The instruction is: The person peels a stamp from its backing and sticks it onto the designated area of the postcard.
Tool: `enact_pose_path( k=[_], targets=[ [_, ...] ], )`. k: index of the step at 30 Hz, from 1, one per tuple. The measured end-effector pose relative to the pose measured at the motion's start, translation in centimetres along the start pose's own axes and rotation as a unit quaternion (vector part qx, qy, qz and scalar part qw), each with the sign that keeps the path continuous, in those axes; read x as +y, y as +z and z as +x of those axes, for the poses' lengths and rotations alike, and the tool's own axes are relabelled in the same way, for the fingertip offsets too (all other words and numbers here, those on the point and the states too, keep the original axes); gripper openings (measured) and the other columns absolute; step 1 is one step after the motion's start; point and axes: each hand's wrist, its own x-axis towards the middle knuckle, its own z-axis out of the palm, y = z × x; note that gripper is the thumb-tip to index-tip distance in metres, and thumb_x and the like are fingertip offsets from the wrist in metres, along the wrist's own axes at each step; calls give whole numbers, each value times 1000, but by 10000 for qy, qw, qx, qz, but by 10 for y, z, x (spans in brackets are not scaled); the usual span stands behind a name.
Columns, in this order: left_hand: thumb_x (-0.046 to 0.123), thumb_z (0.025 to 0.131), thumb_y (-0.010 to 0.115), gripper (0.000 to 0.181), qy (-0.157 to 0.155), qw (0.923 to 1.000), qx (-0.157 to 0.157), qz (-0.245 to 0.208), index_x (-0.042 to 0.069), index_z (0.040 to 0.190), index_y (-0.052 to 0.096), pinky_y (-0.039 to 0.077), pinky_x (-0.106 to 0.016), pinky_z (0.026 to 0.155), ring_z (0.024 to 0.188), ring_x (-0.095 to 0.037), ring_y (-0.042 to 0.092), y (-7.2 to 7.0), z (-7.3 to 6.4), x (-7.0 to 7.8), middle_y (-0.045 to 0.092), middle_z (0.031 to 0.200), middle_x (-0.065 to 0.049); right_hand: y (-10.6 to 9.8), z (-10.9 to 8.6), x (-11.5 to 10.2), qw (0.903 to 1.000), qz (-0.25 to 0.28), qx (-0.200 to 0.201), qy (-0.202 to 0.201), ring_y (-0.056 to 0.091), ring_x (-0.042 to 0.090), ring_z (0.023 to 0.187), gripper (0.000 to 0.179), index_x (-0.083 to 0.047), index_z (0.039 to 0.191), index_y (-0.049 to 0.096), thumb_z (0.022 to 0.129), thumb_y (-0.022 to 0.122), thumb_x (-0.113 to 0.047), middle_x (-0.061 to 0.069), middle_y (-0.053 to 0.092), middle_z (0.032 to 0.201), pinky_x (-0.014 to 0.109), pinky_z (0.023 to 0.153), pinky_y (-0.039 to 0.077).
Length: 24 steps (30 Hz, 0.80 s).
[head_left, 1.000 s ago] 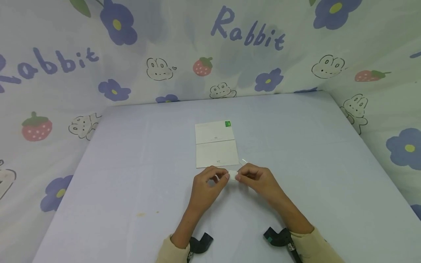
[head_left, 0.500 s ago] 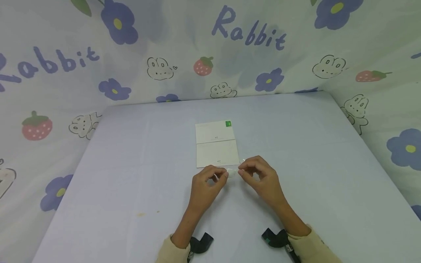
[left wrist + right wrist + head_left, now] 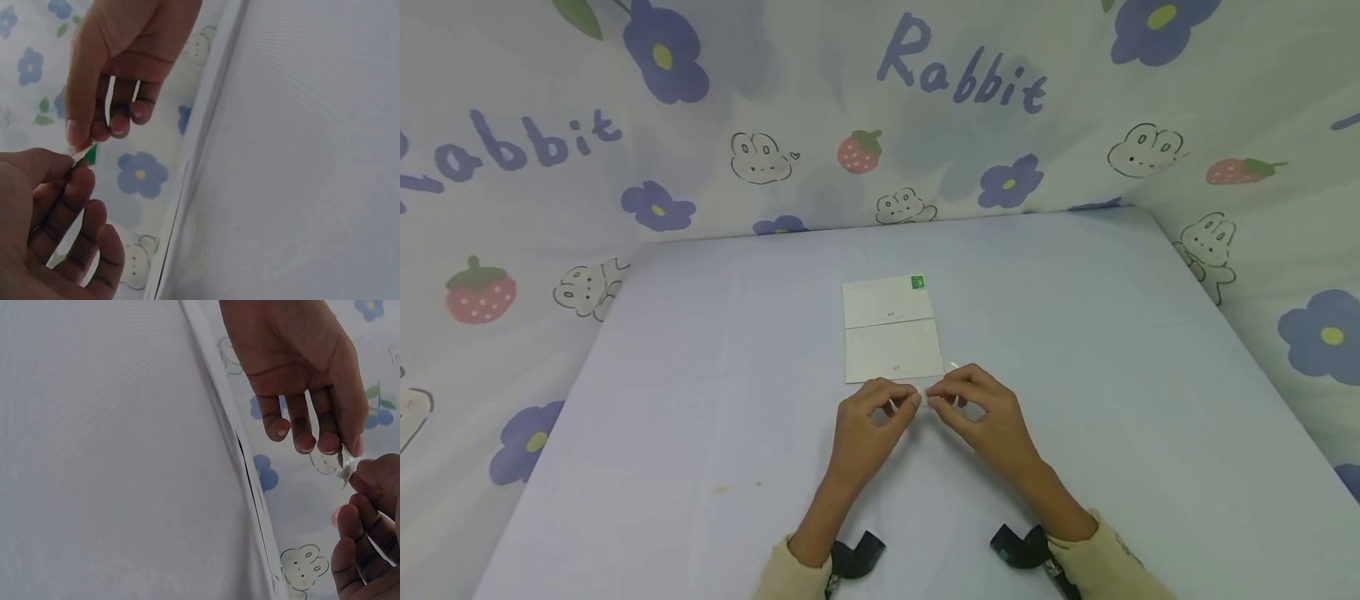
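Observation:
In the head view my left hand (image 3: 872,429) and right hand (image 3: 988,417) meet fingertip to fingertip near the middle of the table. Between them is a small piece (image 3: 922,397), pale with a green face, like a stamp. The left wrist view shows green on the stamp-like piece (image 3: 92,154), pinched by the left thumb and forefinger. The right thumb and forefinger pinch its other side; their tips hide most of it. Just beyond the hands lie two white cards (image 3: 893,346), edge to edge, the far one bearing a green stamp (image 3: 917,282) at its upper right corner.
A thin clear scrap (image 3: 955,365) lies by the near card's right corner, partly behind the right hand. The white tabletop (image 3: 662,375) has small yellowish stains at left. A printed curtain (image 3: 820,108) stands along the back and sides.
My right hand first lifted slightly away from the left, baring the small piece, then came back against the left fingertips. The left hand and the cards have stayed put.

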Motion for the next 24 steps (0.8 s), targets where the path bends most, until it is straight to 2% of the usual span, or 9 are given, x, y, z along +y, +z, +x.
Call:
enact_pose_path(
  k=[6, 12, 18, 21, 24],
  targets=[
    [23, 94, 73, 8, 12, 10000, -43, -57, 17, 96, 78, 53, -32, 69, 80, -10, 60, 1, 0, -1, 67, 85, 14, 0, 1, 1, 10000, 51, -60, 26, 60, 22, 74, 22, 5, 91, 74, 74, 78, 18, 14, 64, 89, 35, 62, 49],
    [25, 94, 73, 9, -4, 9999, -117, -68, 18, 96, 79, 53, -32, 70, 82, -10, 60, 1, 0, -1, 69, 86, 15, 1, 1, 1, 10000, 4, -82, -17, 60, 29, 72, 21, 4, 89, 73, 73, 80, 16, 14, 62, 87, 38, 62, 50],
    [24, 93, 74, 9, -4, 9997, -171, -149, 18, 96, 79, 53, -32, 70, 83, -11, 60, 1, 0, -1, 70, 88, 16, 1, 1, -1, 9998, -125, -53, -157, 60, 30, 71, 20, 5, 87, 73, 73, 79, 18, 15, 61, 85, 28, 66, 50],
    [23, 93, 74, 8, 27, 9997, -161, -182, 18, 96, 79, 53, -32, 69, 82, -12, 60, 1, 0, 0, 70, 87, 15, 1, 1, -3, 9998, -137, -52, -165, 61, 30, 71, 20, 5, 87, 72, 73, 78, 18, 15, 62, 85, 26, 66, 49],
    [21, 92, 75, 7, 82, 9997, -126, -183, 17, 96, 79, 53, -32, 69, 81, -12, 60, 1, 0, 0, 70, 86, 14, 1, 2, -3, 9998, -110, -90, -131, 60, 31, 71, 21, 5, 88, 72, 73, 79, 17, 15, 61, 86, 29, 66, 49]
  ],
)
